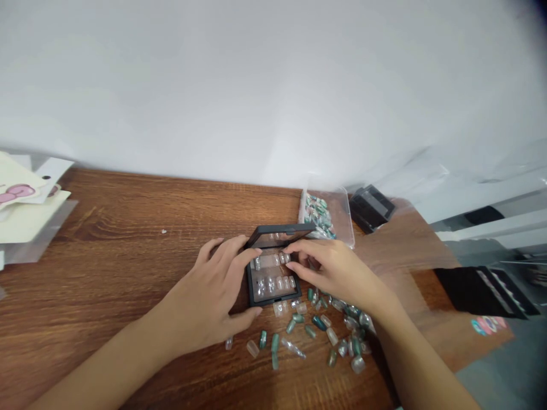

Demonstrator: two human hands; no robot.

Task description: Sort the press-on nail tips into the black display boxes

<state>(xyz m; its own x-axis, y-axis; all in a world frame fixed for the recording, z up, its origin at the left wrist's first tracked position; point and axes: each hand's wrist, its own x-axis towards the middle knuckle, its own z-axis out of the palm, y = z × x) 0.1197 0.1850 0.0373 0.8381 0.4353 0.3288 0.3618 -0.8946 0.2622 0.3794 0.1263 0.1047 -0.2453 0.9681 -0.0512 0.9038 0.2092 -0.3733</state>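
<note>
Black plastic case (273, 300) of press-on nails (270, 283) sits gripped by the left hand's (209, 290) curled fingers; the right hand's (333, 270) fingertips touch the nails.

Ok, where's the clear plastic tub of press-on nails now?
In the head view, the clear plastic tub sits at the far edge of the wooden desk, just behind the black nail case and beyond the right hand.
</note>
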